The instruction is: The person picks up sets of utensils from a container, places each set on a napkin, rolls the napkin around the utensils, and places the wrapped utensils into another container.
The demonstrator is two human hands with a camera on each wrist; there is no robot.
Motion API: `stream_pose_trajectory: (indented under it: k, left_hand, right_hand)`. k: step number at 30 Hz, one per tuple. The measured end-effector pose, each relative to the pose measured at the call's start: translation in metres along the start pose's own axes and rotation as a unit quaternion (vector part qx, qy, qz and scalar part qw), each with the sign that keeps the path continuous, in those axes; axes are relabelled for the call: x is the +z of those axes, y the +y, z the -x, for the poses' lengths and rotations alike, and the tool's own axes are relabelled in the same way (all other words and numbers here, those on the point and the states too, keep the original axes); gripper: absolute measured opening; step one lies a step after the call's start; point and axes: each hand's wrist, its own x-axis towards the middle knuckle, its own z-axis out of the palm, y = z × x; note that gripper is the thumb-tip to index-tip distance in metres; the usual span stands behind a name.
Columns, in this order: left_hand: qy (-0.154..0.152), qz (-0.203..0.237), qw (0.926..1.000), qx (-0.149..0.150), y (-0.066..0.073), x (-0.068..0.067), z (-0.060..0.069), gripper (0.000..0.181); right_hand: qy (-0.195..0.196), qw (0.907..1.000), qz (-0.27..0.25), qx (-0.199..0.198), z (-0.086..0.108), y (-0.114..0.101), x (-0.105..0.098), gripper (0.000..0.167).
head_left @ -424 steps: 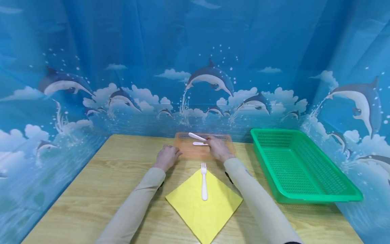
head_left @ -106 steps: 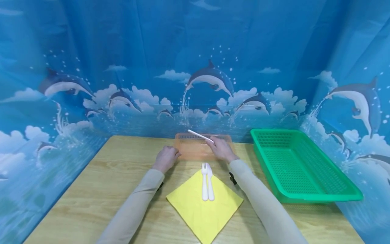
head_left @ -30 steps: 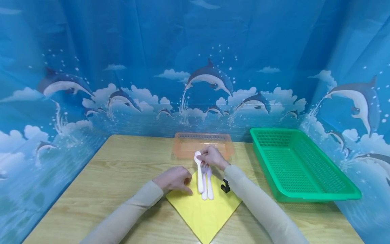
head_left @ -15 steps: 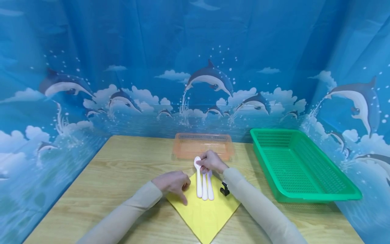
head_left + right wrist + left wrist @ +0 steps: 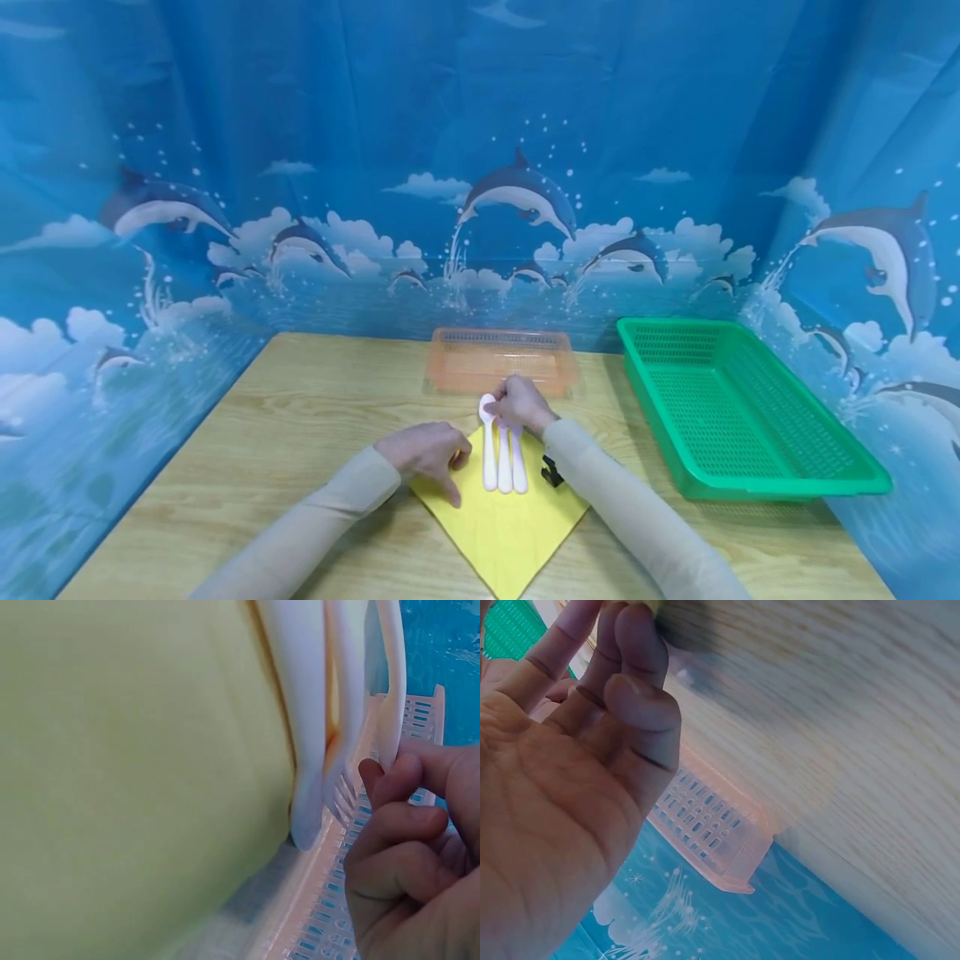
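The right hand [image 5: 521, 403] is closed in a pinch, thumb and forefinger holding the white spoon [image 5: 489, 454] near its bowl while the remaining fingers fold inward. The left hand [image 5: 429, 452] is relaxed, thumb spread apart from loosely bent fingers, and lies at the left corner of the yellow napkin [image 5: 502, 542], touching it.

The spoon stands over the napkin's far half, around the middle of the tabletop [image 5: 300, 433] from left to right, bowl toward the far edge and handle toward the near one. Whether its handle touches the cloth, I cannot tell. Just beside it, side by side on the napkin, are the white fork [image 5: 504, 471], with slim tines, and the white knife [image 5: 519, 471], with a rounded tip. All three look smooth and plastic.

The napkin is flat and matte, set as a diamond. Beyond it, by the far edge, sits a translucent orange basket [image 5: 457, 379], rectangular with slotted walls. A deeper green plastic basket [image 5: 675, 450], finely perforated, occupies the tabletop's right side. The tabletop shows pale wood grain; a blue dolphin-print curtain [image 5: 420, 100] hangs behind.
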Motion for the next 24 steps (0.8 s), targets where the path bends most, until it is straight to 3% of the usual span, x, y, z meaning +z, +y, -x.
stream_pose_trajectory:
  k: [7,14,24]
  left_hand:
    - [0.002,0.011,0.9999,0.0,0.0008,0.0015,0.002,0.046]
    - [0.005,0.014,0.9999,0.003,-0.0005,0.002,0.002,0.046]
    - [0.013,0.018,0.9997,0.01,-0.0031,0.0031,0.001,0.046]
  right_hand:
    - [0.013,0.9992,0.036,0.008,-0.0001,0.001,0.0045,0.015]
    - [0.023,0.9963,0.083,-0.01,-0.001,0.0003,0.0062,0.016]
    - [0.025,0.9965,0.078,-0.015,-0.0029,0.0013,0.0074,0.011]
